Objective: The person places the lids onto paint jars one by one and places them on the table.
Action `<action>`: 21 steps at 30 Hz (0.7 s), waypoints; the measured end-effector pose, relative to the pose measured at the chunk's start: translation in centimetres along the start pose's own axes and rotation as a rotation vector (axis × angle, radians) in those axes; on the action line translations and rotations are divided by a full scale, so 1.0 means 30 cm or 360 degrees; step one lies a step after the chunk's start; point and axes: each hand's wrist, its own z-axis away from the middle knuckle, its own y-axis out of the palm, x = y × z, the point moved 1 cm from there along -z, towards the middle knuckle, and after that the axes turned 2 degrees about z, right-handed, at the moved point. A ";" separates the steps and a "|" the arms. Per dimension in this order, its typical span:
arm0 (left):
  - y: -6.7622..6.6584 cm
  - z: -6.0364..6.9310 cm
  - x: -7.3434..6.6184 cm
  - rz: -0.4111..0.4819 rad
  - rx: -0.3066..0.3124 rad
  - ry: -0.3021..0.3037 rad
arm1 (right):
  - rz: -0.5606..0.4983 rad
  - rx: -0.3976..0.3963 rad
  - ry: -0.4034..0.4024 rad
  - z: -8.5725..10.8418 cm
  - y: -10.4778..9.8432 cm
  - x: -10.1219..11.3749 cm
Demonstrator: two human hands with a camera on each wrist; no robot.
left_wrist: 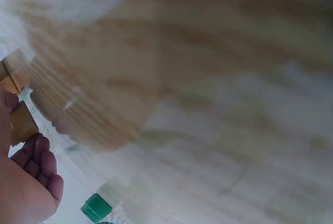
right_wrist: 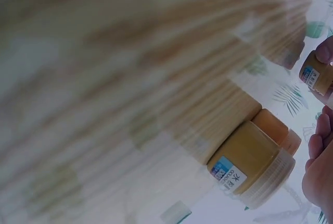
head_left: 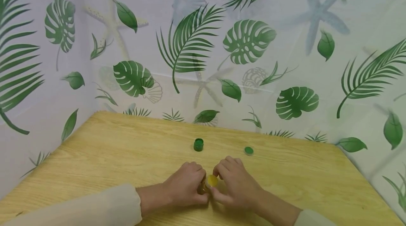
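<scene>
At the frame's lower centre, your left hand and right hand grip the yellow paint jar, its opening seemingly unfinished, while the green paint jar above already stands without its lid.

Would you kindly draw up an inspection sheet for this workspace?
Surface: wooden table, light grain.
Job's things: yellow jar, held, with a printed label showing in the right wrist view; green jar, upright, uncapped; green lid, lying to the right of the green jar.
Clutter: nothing seen.
Grip: left hand and right hand both on the yellow jar.
Cables: nothing seen.
Surroundings: backdrop with leaf and starfish prints.
</scene>
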 end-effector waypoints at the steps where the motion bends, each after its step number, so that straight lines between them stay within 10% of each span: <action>1: 0.000 -0.001 0.000 0.0001 0.0010 0.0001 | -0.0001 0.0010 0.0000 0.000 0.000 0.001; 21: -0.002 -0.004 0.000 0.0066 0.0067 0.0081 | 0.0025 0.0125 -0.0070 -0.002 0.000 0.012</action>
